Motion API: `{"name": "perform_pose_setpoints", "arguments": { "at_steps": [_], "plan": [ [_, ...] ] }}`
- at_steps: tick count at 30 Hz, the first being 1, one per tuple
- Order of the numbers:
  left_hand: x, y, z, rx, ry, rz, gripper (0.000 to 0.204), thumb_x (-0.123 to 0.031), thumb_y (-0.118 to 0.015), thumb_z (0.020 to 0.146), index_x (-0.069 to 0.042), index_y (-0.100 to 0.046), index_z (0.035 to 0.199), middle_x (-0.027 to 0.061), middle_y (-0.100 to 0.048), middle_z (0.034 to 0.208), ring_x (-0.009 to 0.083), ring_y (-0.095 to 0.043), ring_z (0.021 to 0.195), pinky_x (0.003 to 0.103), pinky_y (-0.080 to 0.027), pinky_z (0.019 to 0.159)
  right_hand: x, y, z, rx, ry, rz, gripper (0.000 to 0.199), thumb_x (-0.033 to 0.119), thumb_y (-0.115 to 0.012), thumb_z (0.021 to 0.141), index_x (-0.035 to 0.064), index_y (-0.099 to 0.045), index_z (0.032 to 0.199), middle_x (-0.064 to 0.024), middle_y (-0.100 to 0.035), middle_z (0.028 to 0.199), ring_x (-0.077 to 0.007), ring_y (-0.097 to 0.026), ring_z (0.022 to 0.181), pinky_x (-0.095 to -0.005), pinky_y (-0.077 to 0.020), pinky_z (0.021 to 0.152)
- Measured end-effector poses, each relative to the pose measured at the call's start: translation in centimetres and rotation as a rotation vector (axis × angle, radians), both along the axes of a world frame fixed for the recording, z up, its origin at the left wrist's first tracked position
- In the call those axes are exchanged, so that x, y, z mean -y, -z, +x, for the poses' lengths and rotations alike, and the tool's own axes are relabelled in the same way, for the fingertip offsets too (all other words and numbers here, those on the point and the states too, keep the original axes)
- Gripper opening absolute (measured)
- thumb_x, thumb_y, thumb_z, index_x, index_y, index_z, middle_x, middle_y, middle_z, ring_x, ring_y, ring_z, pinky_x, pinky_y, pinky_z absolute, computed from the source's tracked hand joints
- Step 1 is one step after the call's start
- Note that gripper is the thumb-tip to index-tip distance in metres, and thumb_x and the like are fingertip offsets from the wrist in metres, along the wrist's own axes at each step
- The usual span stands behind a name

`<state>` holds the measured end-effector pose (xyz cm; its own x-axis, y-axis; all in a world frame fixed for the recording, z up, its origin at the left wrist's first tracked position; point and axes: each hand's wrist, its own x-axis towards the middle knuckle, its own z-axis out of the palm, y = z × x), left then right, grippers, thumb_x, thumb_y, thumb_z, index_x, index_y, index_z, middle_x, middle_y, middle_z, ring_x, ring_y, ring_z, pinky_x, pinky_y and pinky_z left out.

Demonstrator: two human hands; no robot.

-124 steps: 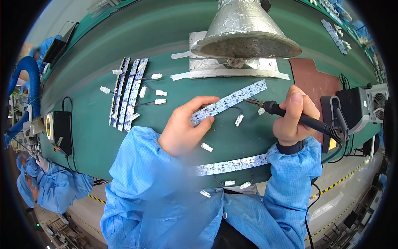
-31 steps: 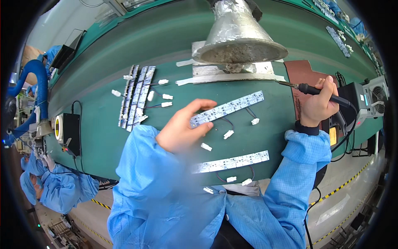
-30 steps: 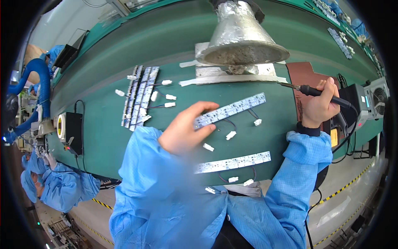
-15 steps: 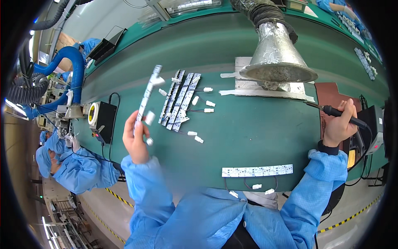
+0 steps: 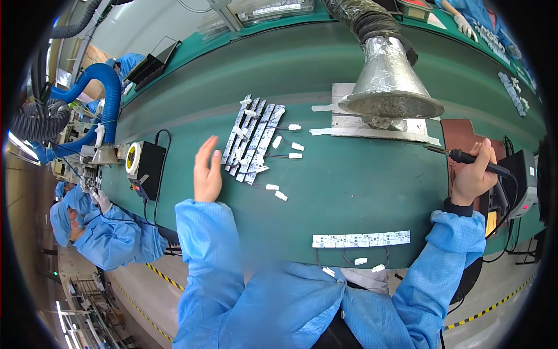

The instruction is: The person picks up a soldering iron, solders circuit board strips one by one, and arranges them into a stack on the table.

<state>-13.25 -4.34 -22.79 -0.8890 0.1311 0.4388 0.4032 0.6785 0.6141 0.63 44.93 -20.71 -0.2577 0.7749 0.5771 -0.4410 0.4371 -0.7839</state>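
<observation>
My left hand (image 5: 208, 174) is empty, its fingers stretched out and the thumb apart, just left of a group of LED circuit strips (image 5: 256, 142). Those white strips lie side by side, slanted, with white connectors (image 5: 295, 127) on short wires along their right side. In my right hand (image 5: 474, 177) is a soldering iron (image 5: 465, 156), its metal tip pointing left over the mat near a brown pad. Another LED circuit strip (image 5: 361, 239) lies alone close to the table's near edge, its wired connectors (image 5: 360, 261) toward me.
A silver fume extraction hood (image 5: 395, 81) hangs over a taped-down pale plate (image 5: 343, 119) at the back. At the right stands a soldering station (image 5: 520, 180); at the left, a black box (image 5: 145, 171) with a yellow-rimmed roll. Co-workers in blue sit at the left and far right.
My left hand has let go of a strip, which now lies at the left of the group. The fingers have opened. My right hand still holds the soldering iron, nearly unmoved.
</observation>
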Motion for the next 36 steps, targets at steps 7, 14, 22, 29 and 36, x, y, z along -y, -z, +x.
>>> {"name": "perform_pose_setpoints", "arguments": {
  "at_steps": [7,14,22,29,36],
  "plan": [
    [-8.3,-4.5,9.7,-0.031,0.192,-0.081,0.019,-0.004,-0.064,0.084,0.001,-0.061,0.102,0.0116,-0.066,0.101,0.0222,-0.062,0.091,0.033,-0.048,0.08,0.5,-0.4,-0.1,-0.015,-0.018,-0.026,0.037,0.014,-0.054,0.097,0.0018,-0.048,0.062,-0.0001,-0.048,0.062,-0.0064,-0.041,0.06,-0.0228,-0.0321,0.056],
    [-15.1,-2.9,13.3,0.291,0.995,-0.408,0.056,-0.025,-0.078,0.073,-0.006,-0.059,0.122,0.012,-0.057,0.097,0.0301,-0.057,0.091,0.039,-0.047,0.08,0.2,-0.3,0.0,-0.031,-0.022,-0.014,0.032,0.01,-0.051,0.098,0.0004,-0.049,0.068,-0.0002,-0.045,0.066,-0.0081,-0.041,0.063,-0.0234,-0.0345,0.058],
    [-17.4,-3.5,7.0,0.432,0.825,-0.062,0.033,-0.01,-0.068,0.083,0.0,-0.062,0.114,0.0162,-0.06,0.107,0.0316,-0.06,0.1,0.036,-0.048,0.087,2.2,-1.6,0.3,-0.073,-0.023,0.001,0.035,0.01,-0.05,0.098,0.0016,-0.044,0.064,-0.002,-0.044,0.063,-0.0096,-0.041,0.06,-0.0246,-0.0341,0.057],
    [-18.1,-2.4,5.7,0.809,0.777,0.235,0.044,-0.002,-0.059,0.09,0.0,-0.048,0.133,0.0112,-0.06,0.121,0.0194,-0.058,0.109,0.032,-0.046,0.093,7.0,-1.7,0.5,-0.021,-0.132,0.237,0.038,0.009,-0.044,0.097,0.0038,-0.036,0.06,-0.003,-0.034,0.056,-0.0119,-0.032,0.054,-0.0296,-0.0267,0.053],
    [-18.4,-1.5,6.3,0.518,0.702,0.211,0.034,0.001,-0.057,0.086,0.002,-0.055,0.121,0.0182,-0.062,0.112,0.0293,-0.062,0.105,0.036,-0.048,0.089,9.2,-1.7,1.4,0.146,-0.352,0.444,0.037,0.018,-0.042,0.096,0.0024,-0.04,0.062,-0.004,-0.035,0.053,-0.0107,-0.03,0.048,-0.0292,-0.0198,0.046]
  ]
}}
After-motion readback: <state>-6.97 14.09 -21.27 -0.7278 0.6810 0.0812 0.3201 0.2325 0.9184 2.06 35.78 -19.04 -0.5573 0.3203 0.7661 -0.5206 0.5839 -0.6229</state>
